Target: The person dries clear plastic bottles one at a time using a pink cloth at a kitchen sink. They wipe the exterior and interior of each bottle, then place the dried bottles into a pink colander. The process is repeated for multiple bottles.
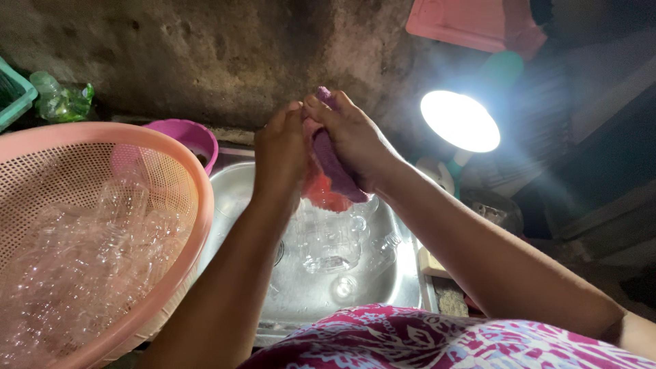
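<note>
My left hand and my right hand are raised together above a steel sink. Both grip a purple cloth that hangs down between them; something orange-red shows just below it. Under the hands, inside the sink, lie clear glass or plastic mugs. My forearms run up from the bottom of the view.
A pink mesh basket holding several clear plastic bottles fills the left. A purple bowl stands behind it, a green bottle at far left. A bright lamp glares at the right. A rough dark wall rises behind the sink.
</note>
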